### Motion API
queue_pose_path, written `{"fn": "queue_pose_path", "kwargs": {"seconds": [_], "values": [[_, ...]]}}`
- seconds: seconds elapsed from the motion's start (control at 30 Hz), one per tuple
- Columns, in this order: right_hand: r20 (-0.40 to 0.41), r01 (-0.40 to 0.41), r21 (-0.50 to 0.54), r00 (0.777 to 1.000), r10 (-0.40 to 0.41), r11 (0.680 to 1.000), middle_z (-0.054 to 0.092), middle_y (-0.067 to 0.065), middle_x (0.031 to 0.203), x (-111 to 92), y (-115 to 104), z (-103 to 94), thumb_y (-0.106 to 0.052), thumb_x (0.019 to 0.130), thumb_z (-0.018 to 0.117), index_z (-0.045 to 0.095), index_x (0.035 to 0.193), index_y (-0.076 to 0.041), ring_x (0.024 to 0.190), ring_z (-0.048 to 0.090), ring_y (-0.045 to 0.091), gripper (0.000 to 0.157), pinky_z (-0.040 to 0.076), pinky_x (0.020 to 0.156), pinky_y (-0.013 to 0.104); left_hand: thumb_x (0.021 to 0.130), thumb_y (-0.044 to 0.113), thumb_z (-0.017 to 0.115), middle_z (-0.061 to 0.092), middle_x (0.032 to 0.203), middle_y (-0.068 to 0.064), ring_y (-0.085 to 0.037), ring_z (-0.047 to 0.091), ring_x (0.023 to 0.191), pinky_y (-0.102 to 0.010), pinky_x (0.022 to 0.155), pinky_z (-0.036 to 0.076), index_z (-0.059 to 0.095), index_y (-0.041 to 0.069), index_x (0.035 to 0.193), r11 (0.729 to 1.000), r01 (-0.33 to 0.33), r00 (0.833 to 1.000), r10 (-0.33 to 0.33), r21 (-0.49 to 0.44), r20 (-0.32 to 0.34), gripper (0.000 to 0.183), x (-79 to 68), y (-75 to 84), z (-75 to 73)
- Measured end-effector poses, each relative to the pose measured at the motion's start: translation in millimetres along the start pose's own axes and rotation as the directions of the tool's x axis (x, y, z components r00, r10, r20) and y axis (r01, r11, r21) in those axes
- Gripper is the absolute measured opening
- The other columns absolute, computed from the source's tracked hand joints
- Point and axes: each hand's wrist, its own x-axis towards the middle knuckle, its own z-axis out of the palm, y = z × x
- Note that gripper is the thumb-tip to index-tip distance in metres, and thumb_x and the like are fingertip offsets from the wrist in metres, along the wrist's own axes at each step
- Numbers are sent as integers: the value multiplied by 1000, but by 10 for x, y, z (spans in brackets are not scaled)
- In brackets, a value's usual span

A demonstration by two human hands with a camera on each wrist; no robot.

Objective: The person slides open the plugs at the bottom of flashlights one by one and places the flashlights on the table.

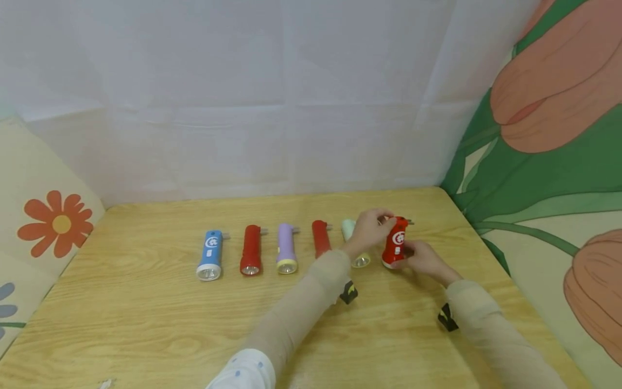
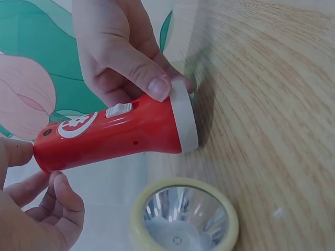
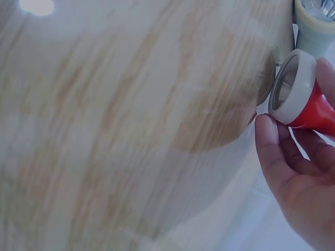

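A red flashlight (image 1: 394, 249) with a white rim and a white emblem is at the right end of a row, held between both hands. My left hand (image 1: 367, 233) pinches its tail end, and my right hand (image 1: 426, 261) grips it near the white head. In the left wrist view the right thumb presses beside the white switch of the flashlight (image 2: 112, 140). The white head (image 3: 294, 89) is tilted close over the table in the right wrist view. Just left of it lies a mint-green flashlight (image 1: 347, 227) with a pale yellow rim, partly behind my left hand.
On the wooden table (image 1: 160, 324), further left, lie a blue flashlight (image 1: 212, 251), a red one (image 1: 251, 246), a purple one (image 1: 286, 246) and another red one (image 1: 320, 235), partly covered by my left forearm. A white cloth backdrop (image 1: 243, 108) hangs behind, with a floral cloth (image 1: 549, 178) at right.
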Motion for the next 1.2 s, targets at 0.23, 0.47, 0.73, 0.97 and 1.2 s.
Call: {"fn": "queue_pose_path", "kwargs": {"seconds": [0.23,0.47,0.73,0.97,1.2], "values": [[17,-20,31,1000,19,999,63,16,99,-25,2,-12,-12,75,72,57,109,10,89,57,25,43,45,80,40,90,21,58,63,91,-2,-7,54,75,-15,58,46,64,5,109,1000,14,999,-14,-19,34,26,7,-26,2],[44,-12,44,999,10,999,64,14,99,-41,-10,-28,-16,76,72,59,108,8,90,57,23,41,45,80,38,90,20,57,65,98,-6,-10,57,80,-14,62,45,63,3,111,1000,10,1000,-9,-29,18,27,26,-64,18],[65,-20,82,998,14,996,64,12,96,-70,-32,-24,-15,79,69,59,106,7,83,56,20,37,47,71,33,89,12,57,64,105,-9,-14,60,87,-13,67,46,60,0,115,998,-8,1000,9,-58,19,28,17,-83,24],[26,-18,59,1000,17,998,63,17,100,-98,-80,-14,-17,80,68,58,110,9,89,57,24,40,47,75,35,83,1,63,62,109,-8,-15,60,88,-16,66,48,58,3,116,992,23,999,-19,-121,38,34,17,-121,62],[-10,-12,69,1000,13,998,63,19,101,-106,-104,23,-18,81,68,58,109,10,90,58,26,42,47,76,37,79,0,66,56,119,-7,-17,60,91,-16,66,48,55,6,122,994,59,998,-56,-91,30,44,25,-139,92]]}}
